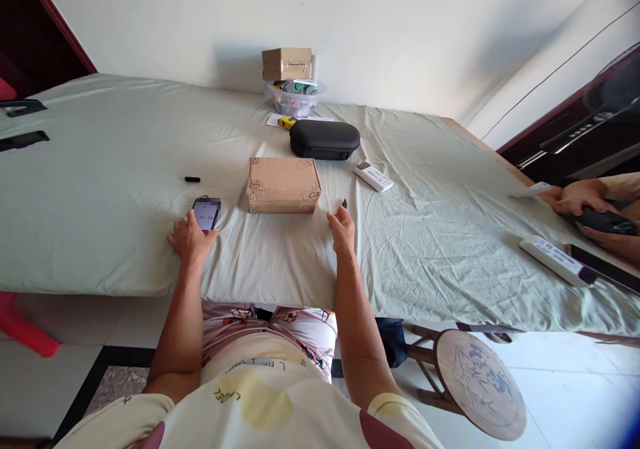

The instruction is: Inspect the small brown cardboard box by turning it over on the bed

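My left hand grips the lower end of a smartphone, which lies at the table's near side with a timer on its lit screen. Between the fingers of my right hand is a black marker pen; only its dark end shows above them. A brown cardboard box with drawn marks on its corners sits between and just beyond my hands. Beyond the phone lies a small black pen cap.
Behind the box rest a black zip case, a yellow item and a plastic tub topped by another carton. A white device lies to the right. Another person's hands hold a black object at far right. A stool stands below.
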